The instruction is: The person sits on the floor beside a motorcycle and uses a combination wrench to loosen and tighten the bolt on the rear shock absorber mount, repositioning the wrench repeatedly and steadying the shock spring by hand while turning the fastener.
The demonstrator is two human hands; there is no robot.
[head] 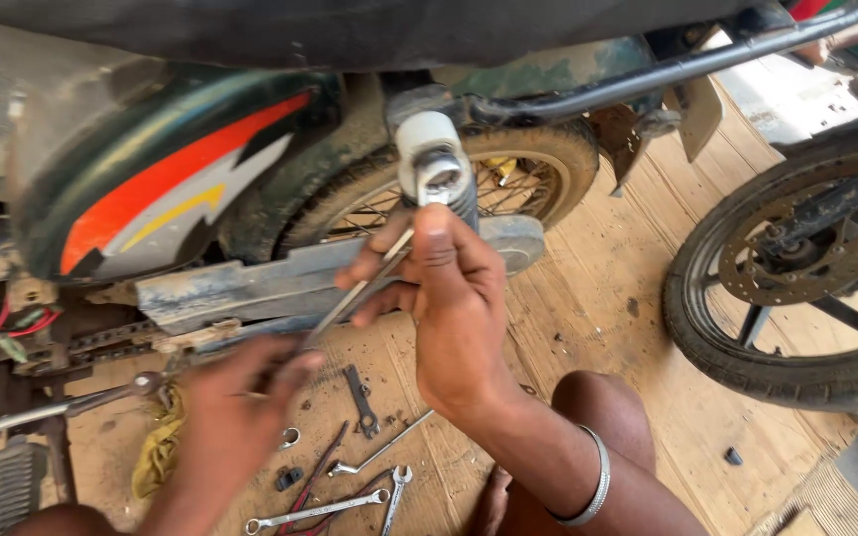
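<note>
Head view, looking down, and I see clutter all round. Loose spanners (pixel 318 511) lie scattered on the wooden floor (pixel 598 298) below my hands, a yellow rag (pixel 156 452) sits to the left, and a second motorcycle's front wheel (pixel 796 273) stands off to the right, well apart. The rear tyre (pixel 538 159) and the grey chain cover (pixel 250 283) sit right behind the work, and the green side panel (pixel 151 179) crowds in from the left.

My right hand (pixel 449 288) is up front, fingers pinched tight on the upper stretch of a long silver wrench (pixel 369 283), thumb pointing up toward the shock absorber's top mount (pixel 434 159). My left hand (pixel 240 407) is blurred, fingers curled round the wrench's lower end. The wrench runs on a diagonal, low at the left, climbing up and right, its head sitting on the shiny nut (pixel 439 174) at that mount. My right wrist wears a metal bangle (pixel 598 481).
</note>
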